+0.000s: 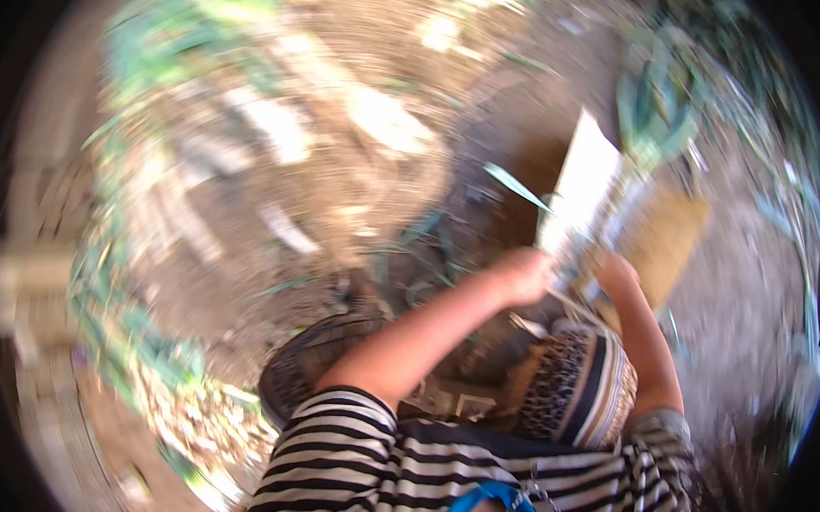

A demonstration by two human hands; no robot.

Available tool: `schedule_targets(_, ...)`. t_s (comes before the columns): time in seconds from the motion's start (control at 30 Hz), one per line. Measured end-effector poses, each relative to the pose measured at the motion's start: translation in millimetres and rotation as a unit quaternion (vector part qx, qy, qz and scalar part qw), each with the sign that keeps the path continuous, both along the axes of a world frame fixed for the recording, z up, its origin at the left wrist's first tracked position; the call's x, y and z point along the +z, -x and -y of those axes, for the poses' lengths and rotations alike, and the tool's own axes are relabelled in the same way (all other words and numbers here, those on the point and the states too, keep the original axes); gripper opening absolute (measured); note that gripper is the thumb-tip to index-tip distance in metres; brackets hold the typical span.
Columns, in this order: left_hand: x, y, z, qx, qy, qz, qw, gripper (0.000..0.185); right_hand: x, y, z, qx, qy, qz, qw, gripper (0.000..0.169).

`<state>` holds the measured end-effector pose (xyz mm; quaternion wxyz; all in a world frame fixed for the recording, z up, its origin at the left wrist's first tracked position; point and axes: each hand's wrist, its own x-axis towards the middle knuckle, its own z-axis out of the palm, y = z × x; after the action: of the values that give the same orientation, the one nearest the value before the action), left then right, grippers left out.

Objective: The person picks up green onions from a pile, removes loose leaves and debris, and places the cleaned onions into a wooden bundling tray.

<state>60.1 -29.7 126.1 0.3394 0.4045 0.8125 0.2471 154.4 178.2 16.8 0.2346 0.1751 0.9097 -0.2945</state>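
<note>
My left hand (529,275) is closed at the lower end of a pale flat strip (581,184); blur hides whether it grips the strip or the cord (579,306) that runs between my hands. My right hand (616,273) is beside the root end of a bundle of green leafy stalks (653,119), which look like leeks; its fingers are partly hidden. A tan board (668,240) lies beyond and beside the right hand. One narrow green leaf (516,185) crosses the pale strip. Patterned cloth (576,387) covers my knee, below both hands.
Leafy green stalks (172,40) with pale ends lie in a curved row on the left. More greens (784,162) line the right side. Cut leaves and a pale scrap (287,229) lie on the dirt floor. A dark round basket-like thing (295,368) is beside my left arm.
</note>
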Motion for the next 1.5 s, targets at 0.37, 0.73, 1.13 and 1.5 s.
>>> schedule_targets(0.37, 194, -26, 214, 0.237, -0.108, -0.016, 0.965, 0.024, 253, 98, 107, 0.023, 0.150, -0.452, 0.879, 0.022)
schedule_targets(0.73, 198, -6, 260, 0.387, -0.215, -0.081, 0.893, 0.021, 331, 267, 263, 0.077, -0.033, -0.257, 0.963, 0.047)
schedule_targets(1.13, 252, 60, 256, 0.360, -0.535, 0.272, 0.714, 0.050, 392, 89, 278, 0.165, 0.367, -0.127, 0.907, 0.044)
schedule_targets(1.5, 284, -13, 242, 0.465, -0.522, 0.092, 0.710, 0.011, 299, 103, 225, 0.072, 0.185, -0.413, 0.889, 0.026)
